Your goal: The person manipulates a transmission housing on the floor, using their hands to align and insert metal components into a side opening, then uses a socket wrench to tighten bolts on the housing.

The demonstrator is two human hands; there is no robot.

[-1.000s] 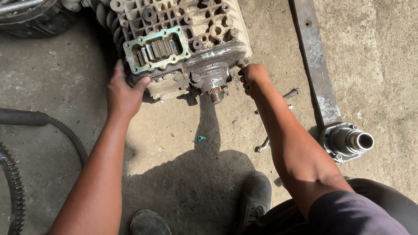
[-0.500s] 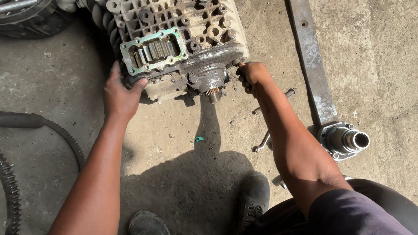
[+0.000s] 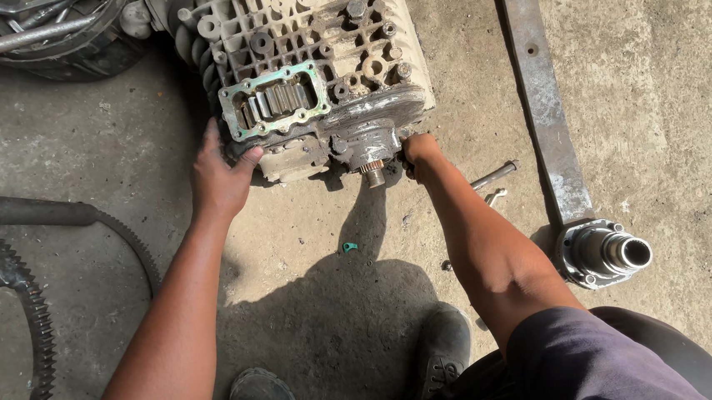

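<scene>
A dirty ribbed metal gearbox casing (image 3: 312, 44) lies on the concrete floor, with a rectangular opening (image 3: 274, 101) that shows gear teeth inside a green gasket. My left hand (image 3: 219, 174) grips its lower left edge, thumb hooked on the casing. My right hand (image 3: 418, 150) holds the lower right edge, beside a short splined shaft (image 3: 373, 172) that sticks out of a round flange. Both arms reach forward from the bottom of the view.
A long flat steel bar (image 3: 537, 87) ends in a round hub (image 3: 606, 251) at the right. A bolt (image 3: 495, 175) lies beside my right forearm. A toothed ring gear (image 3: 39, 322) and a dark pipe (image 3: 23, 211) lie at the left. My shoes (image 3: 442, 348) stand below.
Both hands stay on the casing. The view has shifted slightly; the casing and hands sit about where they were.
</scene>
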